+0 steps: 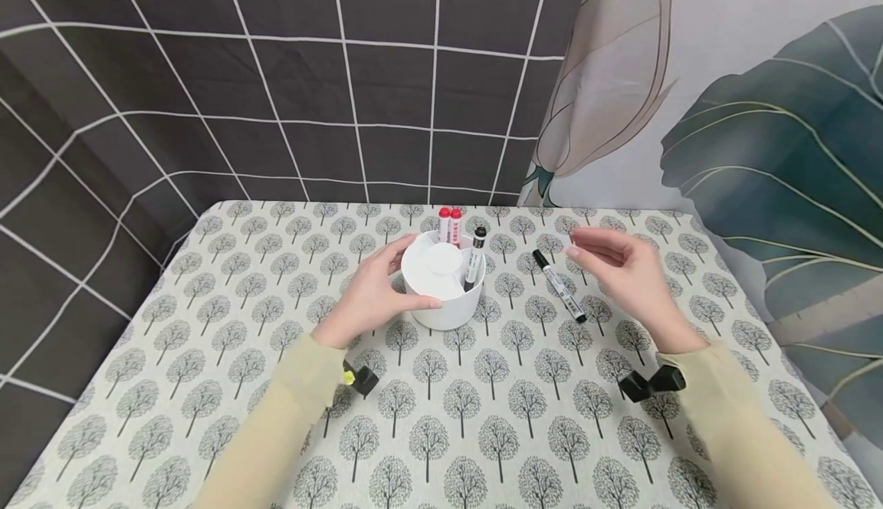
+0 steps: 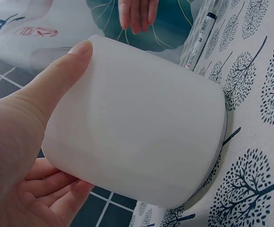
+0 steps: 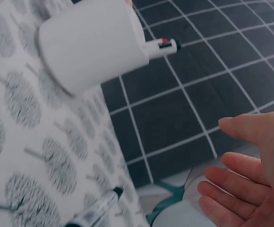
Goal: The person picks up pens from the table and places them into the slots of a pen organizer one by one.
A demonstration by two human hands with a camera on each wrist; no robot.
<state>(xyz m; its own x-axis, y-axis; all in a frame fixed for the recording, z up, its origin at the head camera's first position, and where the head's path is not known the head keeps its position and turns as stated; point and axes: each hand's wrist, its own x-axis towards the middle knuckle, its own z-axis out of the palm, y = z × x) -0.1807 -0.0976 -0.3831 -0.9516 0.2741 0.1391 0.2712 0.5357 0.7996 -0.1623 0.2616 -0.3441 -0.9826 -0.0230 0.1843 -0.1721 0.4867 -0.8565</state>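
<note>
A round white pen organizer with divided compartments stands on the table. My left hand grips its left side, the thumb at the front rim and the fingers around the back, as the left wrist view shows on the white wall. Two red-capped markers stand in the rear of the organizer, and a black-capped marker leans in its right compartment. Another black-capped marker lies slantwise on the cloth to the right. Just right of it hovers my right hand, holding nothing, its fingers loosely bent.
A tree-print cloth covers the table. Behind it hangs a dark curtain with a white grid, and on the right a leaf-patterned curtain. Small black devices are worn at both wrists.
</note>
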